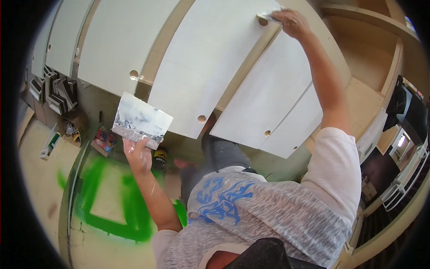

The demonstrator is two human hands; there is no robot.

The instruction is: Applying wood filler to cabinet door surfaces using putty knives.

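Note:
My left hand point(138, 154) grips the lower edge of a small rectangular board point(143, 117) smeared with white putty and dark streaks. White smears mark its fingers and forearm. Stretched far out to the upper right, my right hand point(292, 24) is closed around a putty knife point(268, 15), partly hidden by the fingers. The blade lies at the far end of a long white panel point(210, 58), beside a round hole point(263, 21). Another hole point(202, 119) is at the panel's near end. To its right lies a second white panel point(268, 85).
More pale panels point(121, 36) with round holes extend to the left. Grey and white strips point(56, 92) are stacked at the left, and a dark can point(159, 159) stands below the board. Bright green paint point(134, 219) covers part of a pale surface. A wooden cabinet frame point(365, 58) is at right.

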